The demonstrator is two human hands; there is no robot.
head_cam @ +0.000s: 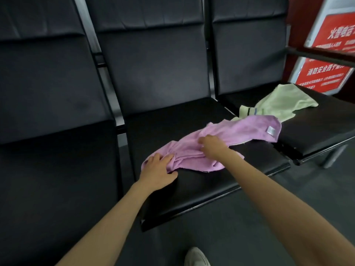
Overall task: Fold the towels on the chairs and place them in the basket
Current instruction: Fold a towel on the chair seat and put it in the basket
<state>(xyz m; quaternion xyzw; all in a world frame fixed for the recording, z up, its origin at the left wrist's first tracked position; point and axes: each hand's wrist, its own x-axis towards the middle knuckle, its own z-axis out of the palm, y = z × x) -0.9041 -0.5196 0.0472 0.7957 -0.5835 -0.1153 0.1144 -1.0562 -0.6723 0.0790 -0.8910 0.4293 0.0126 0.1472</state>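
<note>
White shoe (196, 257) on floor before middle seat (192, 192). Pink towel (240, 129) on seat, left hand (157, 169) gripping its end, right hand (211, 146) pinching its middle.

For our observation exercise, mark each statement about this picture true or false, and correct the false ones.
1. The pink towel lies mostly on the middle chair. True.
2. The green towel lies on the left chair. False: it lies on the right chair.
3. The right hand grips the pink towel. True.
4. The pink towel is neatly folded. False: it is crumpled and stretched out.
5. A basket stands on the middle chair. False: no basket is in view.
6. The left hand touches the pink towel. True.
</note>
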